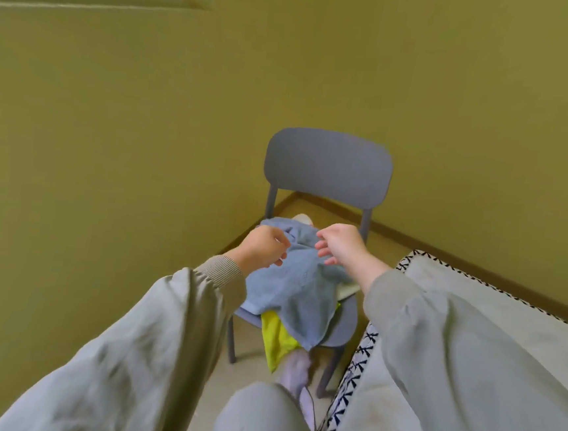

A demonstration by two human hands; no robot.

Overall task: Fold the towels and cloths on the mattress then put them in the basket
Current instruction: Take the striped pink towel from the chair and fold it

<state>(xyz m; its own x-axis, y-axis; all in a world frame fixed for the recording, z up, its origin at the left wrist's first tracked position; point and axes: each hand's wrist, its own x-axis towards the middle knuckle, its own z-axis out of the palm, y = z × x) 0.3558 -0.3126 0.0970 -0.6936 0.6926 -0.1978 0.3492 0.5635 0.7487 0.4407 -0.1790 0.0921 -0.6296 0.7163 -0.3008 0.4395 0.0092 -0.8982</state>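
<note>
The job looked barely begun. A blue towel (295,285) lay crumpled and unfolded on the seat of a grey chair (328,164), heaped over a yellow cloth (277,338) that hung off the front edge, with a pale lilac cloth (298,374) trailing below it toward the floor. None of them showed a fold. The mattress (493,323), with its patterned border, stood just beside the chair at the right and carried no laundry in the part visible. No basket was in view. The left hand (262,248) was curled at the towel's upper edge, seemingly pinching it, though the grip was partly hidden. The right hand (340,244) hovered over the towel, fingers loosely spread, holding nothing.
</note>
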